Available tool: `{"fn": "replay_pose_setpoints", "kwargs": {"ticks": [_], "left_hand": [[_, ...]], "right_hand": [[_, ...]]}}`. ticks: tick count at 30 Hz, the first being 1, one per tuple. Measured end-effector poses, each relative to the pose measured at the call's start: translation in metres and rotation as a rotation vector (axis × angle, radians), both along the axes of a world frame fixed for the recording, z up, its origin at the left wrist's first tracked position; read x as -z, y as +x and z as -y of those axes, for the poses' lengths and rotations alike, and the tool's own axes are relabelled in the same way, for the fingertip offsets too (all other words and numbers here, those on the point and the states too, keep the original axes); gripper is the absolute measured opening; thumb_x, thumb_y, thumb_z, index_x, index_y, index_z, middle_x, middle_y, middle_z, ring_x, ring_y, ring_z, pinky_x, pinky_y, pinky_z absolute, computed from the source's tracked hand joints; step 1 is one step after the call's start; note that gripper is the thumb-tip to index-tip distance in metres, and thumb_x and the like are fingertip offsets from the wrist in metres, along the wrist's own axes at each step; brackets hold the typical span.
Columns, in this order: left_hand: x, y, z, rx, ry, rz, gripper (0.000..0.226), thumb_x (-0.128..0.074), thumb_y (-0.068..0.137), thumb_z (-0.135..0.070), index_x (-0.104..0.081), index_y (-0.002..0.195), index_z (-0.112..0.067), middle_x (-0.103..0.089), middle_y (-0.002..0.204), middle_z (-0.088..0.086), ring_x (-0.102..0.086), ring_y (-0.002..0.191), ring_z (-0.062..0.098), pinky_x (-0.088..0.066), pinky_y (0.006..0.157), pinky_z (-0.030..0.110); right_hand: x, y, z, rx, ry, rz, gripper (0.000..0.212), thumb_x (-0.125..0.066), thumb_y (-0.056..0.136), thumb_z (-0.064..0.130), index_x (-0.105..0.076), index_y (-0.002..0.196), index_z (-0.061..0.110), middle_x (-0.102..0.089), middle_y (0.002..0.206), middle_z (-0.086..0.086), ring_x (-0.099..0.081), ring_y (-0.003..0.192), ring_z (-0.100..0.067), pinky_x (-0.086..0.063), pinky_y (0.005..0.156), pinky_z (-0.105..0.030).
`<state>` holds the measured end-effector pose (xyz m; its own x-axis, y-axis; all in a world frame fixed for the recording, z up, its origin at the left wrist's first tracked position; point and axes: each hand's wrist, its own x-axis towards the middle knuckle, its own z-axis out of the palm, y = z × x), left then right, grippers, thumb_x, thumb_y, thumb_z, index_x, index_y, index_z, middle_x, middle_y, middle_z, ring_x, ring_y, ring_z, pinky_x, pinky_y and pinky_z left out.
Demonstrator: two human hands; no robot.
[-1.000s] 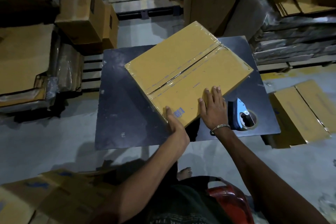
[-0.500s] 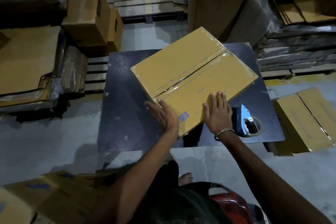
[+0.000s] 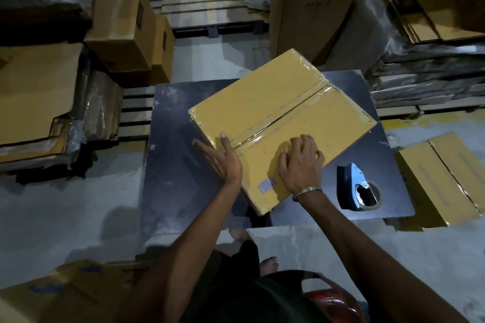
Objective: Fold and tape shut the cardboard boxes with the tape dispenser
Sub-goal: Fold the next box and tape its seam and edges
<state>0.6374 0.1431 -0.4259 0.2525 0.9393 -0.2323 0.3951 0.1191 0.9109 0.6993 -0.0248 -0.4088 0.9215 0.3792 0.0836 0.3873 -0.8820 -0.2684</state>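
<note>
The left hand [image 3: 220, 162] is pressing against the near-left side of the cardboard box [image 3: 283, 123], its fingers straight down the wall and its thumb lying over the top edge beside the taped centre seam. The right hand [image 3: 301, 162] is resting on the box's top, near the near edge, fingers bent with their tips on the cardboard and gripping nothing. The box is sitting closed on the dark table [image 3: 178, 165], turned at an angle, its flaps folded flat and clear tape [image 3: 288, 115] running along the seam; whatever is inside is hidden. The tape dispenser [image 3: 359, 189] is lying on the table just to the right of the right hand, apart from the box. Another closed cardboard box [image 3: 441, 181] is sitting on the floor further right.
</note>
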Motion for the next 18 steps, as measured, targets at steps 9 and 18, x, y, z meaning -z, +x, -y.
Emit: {"fn": "replay_pose_setpoints", "kwargs": {"ticks": [9, 18], "left_hand": [[0.012, 0.011, -0.023, 0.039, 0.010, -0.103, 0.076, -0.046, 0.108, -0.055, -0.024, 0.165, -0.009, -0.056, 0.151, 0.019, -0.059, 0.131, 0.038, -0.046, 0.096, 0.035], [0.005, 0.036, -0.095, 0.174, 0.193, -0.156, 0.088, -0.043, 0.110, -0.052, 0.004, 0.166, -0.003, 0.002, 0.176, 0.015, -0.014, 0.161, 0.032, -0.028, 0.126, 0.048]], "right_hand": [[0.026, 0.005, -0.058, -0.327, -0.121, -0.085, 0.066, -0.020, 0.109, 0.055, -0.016, 0.166, 0.022, -0.006, 0.174, -0.007, -0.001, 0.161, -0.023, -0.014, 0.123, -0.059], [0.022, 0.002, -0.060, -0.282, -0.228, -0.073, 0.066, -0.015, 0.108, 0.058, -0.009, 0.166, 0.027, 0.000, 0.174, -0.003, 0.002, 0.160, -0.017, -0.012, 0.125, -0.055]]}}
